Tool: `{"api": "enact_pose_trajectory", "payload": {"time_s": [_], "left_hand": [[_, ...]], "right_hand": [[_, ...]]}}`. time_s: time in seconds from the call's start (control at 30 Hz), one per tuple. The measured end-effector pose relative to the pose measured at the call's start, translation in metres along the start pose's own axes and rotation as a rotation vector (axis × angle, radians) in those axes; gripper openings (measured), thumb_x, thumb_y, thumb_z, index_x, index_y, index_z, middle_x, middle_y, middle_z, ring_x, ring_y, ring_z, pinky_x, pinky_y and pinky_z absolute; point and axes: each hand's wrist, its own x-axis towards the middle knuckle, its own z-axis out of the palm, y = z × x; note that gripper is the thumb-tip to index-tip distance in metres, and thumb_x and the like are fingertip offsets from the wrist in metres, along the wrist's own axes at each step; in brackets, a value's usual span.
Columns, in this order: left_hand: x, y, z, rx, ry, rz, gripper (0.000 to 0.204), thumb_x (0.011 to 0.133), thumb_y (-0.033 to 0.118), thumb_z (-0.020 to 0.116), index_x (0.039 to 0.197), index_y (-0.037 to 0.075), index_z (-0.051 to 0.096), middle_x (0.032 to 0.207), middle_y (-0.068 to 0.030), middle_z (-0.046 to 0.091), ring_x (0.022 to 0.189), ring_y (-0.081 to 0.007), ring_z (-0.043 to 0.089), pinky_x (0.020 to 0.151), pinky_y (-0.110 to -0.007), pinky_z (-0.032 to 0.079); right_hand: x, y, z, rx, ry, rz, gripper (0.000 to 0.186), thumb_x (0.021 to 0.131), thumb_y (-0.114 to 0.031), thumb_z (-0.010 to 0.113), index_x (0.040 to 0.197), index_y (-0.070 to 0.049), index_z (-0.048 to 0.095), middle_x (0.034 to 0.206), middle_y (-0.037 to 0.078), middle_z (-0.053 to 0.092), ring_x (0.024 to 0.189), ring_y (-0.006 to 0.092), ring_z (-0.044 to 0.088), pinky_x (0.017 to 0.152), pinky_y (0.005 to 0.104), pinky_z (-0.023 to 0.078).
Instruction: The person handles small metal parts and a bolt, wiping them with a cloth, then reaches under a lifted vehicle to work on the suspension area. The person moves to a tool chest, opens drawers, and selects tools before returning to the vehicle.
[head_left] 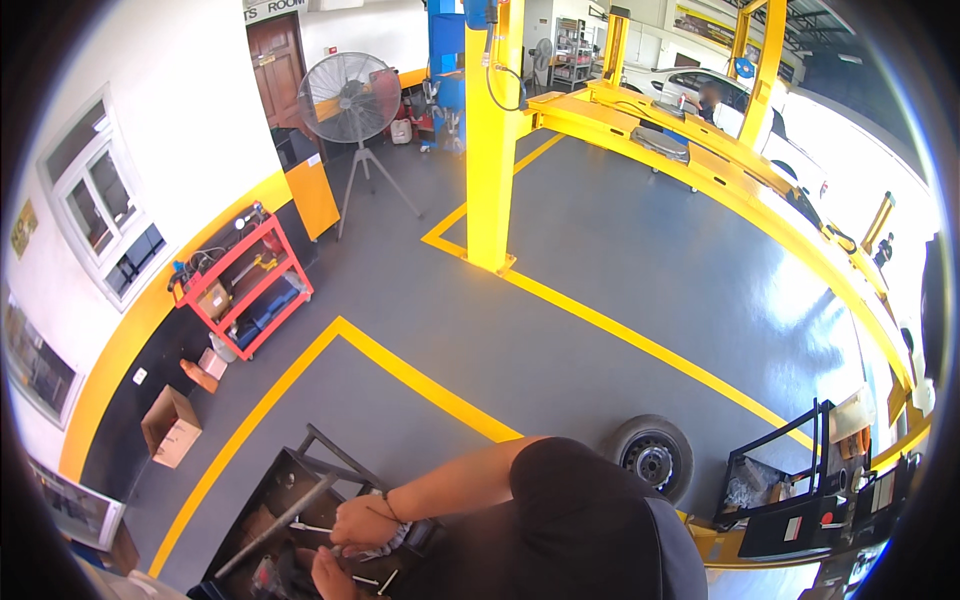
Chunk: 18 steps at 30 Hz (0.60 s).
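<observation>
Both our curled right hand (362,524) and left hand (332,577) were close together; we couldn't tell whether either gripped anything. Beside them, a silver tool (312,527) showed over the black cart (262,494), presumably for easy reach.

Grey floor (400,270), yellow lines (610,325). White wall (200,100), yellow band (110,400); white-framed window (100,195) left. Bright glare (805,275) right.

Slim tool (311,527) looked shiny metal; floor (400,310) was smooth, glossy; lift post (490,170) was painted metal; tyre (618,440) was matt rubber; sleeve (565,485) was matt cloth
</observation>
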Motion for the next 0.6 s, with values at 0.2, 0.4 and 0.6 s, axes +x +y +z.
{"api": "enact_pose_trajectory", "payload": {"time_s": [0.2, 0.4, 0.6], "left_hand": [[-0.006, 0.013, 0.004, 0.459, 0.211, 0.253, 0.044, 0.11, 0.027, 0.044, 0.074, 0.003, 0.045, 0.058, -0.0035, 0.043, 0.052, -0.016, 0.04, 0.049, -0.033, 0.031], [-0.016, 0.02, -0.02, 0.497, -0.01, 0.102, 0.05, 0.107, 0.047, 0.046, 0.109, 0.0, 0.061, 0.094, -0.0141, 0.062, 0.08, -0.027, 0.054, 0.072, -0.039, 0.049], [-0.015, -0.024, -0.022, 0.058, -0.004, -0.221, 0.061, 0.106, 0.054, 0.041, 0.115, -0.003, 0.057, 0.112, -0.0206, 0.06, 0.097, -0.028, 0.054, 0.088, -0.041, 0.048]], "right_hand": [[0.01, 0.016, 0.01, 0.531, -0.033, 0.067, 0.042, 0.102, -0.038, 0.056, 0.087, 0.001, 0.063, 0.078, 0.02, 0.067, 0.078, 0.0351, 0.067, 0.072, 0.0446, 0.052], [0.026, 0.031, 0.021, 1.07, -0.286, 0.176, 0.053, 0.103, -0.045, 0.057, 0.106, 0.006, 0.068, 0.086, 0.012, 0.07, 0.091, 0.0183, 0.063, 0.083, 0.0399, 0.049], [0.029, 0.01, 0.014, 0.361, -0.294, 0.032, 0.04, 0.101, -0.038, 0.058, 0.095, 0.001, 0.066, 0.091, 0.016, 0.071, 0.089, 0.0329, 0.069, 0.085, 0.0416, 0.051]]}}
